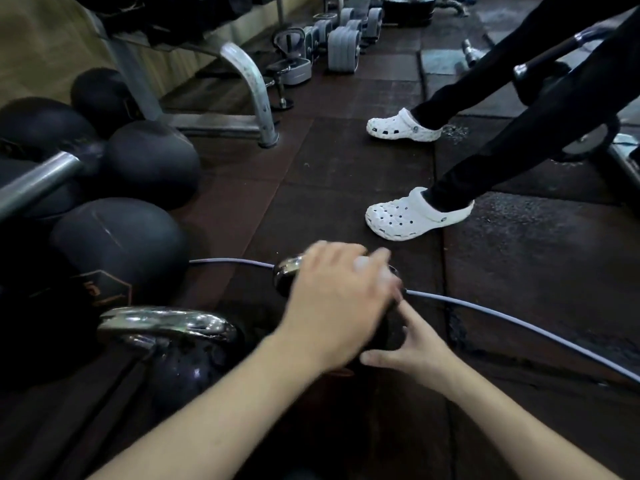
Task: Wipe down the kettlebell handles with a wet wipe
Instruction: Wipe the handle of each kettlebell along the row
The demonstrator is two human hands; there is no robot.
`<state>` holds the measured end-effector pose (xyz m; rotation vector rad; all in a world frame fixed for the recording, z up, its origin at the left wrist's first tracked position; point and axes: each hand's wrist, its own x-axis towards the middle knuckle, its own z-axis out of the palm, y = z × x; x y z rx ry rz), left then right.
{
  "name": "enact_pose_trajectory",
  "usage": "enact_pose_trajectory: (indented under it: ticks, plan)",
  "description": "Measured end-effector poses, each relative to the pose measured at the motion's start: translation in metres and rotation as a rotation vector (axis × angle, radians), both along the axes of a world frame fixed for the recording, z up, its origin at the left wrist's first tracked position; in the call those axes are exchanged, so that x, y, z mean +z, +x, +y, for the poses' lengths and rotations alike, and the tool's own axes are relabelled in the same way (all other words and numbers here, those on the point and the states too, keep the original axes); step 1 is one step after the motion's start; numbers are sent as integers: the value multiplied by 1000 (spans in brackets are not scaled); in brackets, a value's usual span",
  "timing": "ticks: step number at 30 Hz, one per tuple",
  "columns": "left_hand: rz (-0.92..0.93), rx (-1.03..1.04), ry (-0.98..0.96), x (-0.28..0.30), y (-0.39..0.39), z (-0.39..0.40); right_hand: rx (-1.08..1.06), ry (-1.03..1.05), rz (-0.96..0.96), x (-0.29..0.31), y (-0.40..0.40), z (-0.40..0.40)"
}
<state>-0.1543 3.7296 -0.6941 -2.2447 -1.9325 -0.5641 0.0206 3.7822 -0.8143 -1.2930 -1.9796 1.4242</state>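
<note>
Nearest the camera, two bare forearms reach forward over the dark rubber floor. The left hand crosses to the centre and lies blurred over the chrome handle of a black kettlebell, covering most of it; something pale shows at its fingertips, too smeared to tell whether it is a wipe, and I cannot tell whether these fingers are curled round the handle or laid flat on it. The right hand sits just beside it on the kettlebell's right flank, fingers straight and spread, the forefinger pointing up along the black body and the thumb stretched to the left. A second kettlebell stands near, low on the left, its chrome handle bare and untouched. A grey cable runs across the floor behind the held kettlebell. Along the left edge lie several dark medicine balls and a steel bar. Beyond, another person in black trousers stands in white clogs. Farthest back, a metal rack leg and grey dumbbells rest on the floor.
</note>
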Motion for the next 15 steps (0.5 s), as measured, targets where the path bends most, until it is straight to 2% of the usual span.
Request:
enact_pose_trajectory:
  ticks: [2, 4, 6, 9, 10, 11, 14, 15]
  plan:
    - [192, -97, -72, -14, 31, 3, 91, -4, -135, 2, -14, 1]
    - [299, -132, -56, -19, 38, 9, 62, 45, -183, 1, -19, 1]
    - [289, -68, 1, -15, 21, 18, 1, 58, -111, 1, -16, 2]
    - [125, 146, 35, -6, -18, 19, -7, 12, -9, 4, -15, -1]
    - [-8, 222, 27, -8, -30, 13, 3, -1, 8, 7, -13, -2]
    - [-230, 311, 13, -13, -39, 7, 9, -12, 18, 9, -13, -2]
    - [-1122, 688, -110, -32, -55, 1, -3, -10, 19, 9, -13, -2]
    - [-1376, 762, -90, -42, -55, 2, -10, -23, 26, 7, -12, -2]
